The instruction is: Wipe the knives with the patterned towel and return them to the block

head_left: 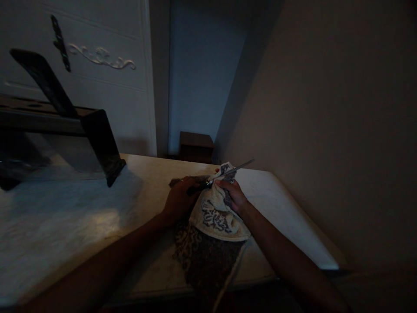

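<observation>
My left hand (180, 199) is closed round the black handle of a knife (241, 165), whose thin blade points up and to the right. A patterned cloth (217, 216), pale with dark leaf shapes, is bunched in my right hand (235, 194) and folded about the blade near the handle. The blade's tip sticks out past the cloth. A darker brown part of the cloth hangs down over the counter's front edge. Both hands are close together above the counter, and the light is dim.
A black-framed rack or stand (100, 143) with a slanted black handle on top is on the left of the pale counter (81, 226). Behind are a white door (107, 100) with a dark handle and a small brown box-like piece (196, 140). A wall (342, 130) rises at right.
</observation>
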Demonstrator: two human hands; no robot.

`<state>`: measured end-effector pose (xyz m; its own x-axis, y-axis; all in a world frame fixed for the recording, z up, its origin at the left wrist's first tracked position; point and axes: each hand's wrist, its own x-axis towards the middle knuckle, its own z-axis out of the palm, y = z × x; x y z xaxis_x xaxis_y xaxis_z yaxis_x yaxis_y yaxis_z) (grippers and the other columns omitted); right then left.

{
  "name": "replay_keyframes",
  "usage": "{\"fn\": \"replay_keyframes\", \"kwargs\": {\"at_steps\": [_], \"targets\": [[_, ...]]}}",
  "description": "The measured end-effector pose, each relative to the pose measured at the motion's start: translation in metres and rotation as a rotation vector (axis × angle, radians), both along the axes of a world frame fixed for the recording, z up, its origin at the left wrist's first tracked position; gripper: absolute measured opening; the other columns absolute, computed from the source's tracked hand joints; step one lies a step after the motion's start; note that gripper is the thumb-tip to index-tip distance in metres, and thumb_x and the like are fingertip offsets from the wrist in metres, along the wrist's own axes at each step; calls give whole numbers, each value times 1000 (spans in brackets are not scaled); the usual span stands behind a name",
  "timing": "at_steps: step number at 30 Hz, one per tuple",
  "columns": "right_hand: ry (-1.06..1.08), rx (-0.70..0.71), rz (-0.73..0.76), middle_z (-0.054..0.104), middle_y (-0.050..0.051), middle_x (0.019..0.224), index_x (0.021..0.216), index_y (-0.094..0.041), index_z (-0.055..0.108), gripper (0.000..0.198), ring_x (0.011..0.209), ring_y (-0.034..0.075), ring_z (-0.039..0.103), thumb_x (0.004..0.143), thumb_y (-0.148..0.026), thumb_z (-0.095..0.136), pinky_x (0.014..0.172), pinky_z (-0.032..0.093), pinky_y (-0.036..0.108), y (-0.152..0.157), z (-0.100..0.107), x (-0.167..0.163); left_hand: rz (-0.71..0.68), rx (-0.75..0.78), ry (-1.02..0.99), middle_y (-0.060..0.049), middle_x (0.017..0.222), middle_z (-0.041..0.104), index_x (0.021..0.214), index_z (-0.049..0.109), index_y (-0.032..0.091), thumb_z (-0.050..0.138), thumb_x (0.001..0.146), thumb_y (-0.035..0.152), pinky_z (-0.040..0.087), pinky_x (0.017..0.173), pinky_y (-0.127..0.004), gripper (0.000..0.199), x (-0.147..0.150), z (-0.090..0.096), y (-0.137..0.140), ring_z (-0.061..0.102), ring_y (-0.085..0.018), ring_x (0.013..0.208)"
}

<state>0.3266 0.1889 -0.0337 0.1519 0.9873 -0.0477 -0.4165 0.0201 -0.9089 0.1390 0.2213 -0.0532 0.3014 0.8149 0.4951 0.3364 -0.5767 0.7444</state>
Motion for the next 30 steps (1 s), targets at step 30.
{"fn": "replay_keyframes", "kwargs": {"at_steps": [30], "targets": [[-25,131,140,67,-5,79,109,-23,61,54,67,13,62,59,-16,80,63,49,24,-5,6,-7,-293,-171,42,-6,99,72,96,67,16,41,92,41,48,87,-33,36,0,7,8,65,-21,93]]}}
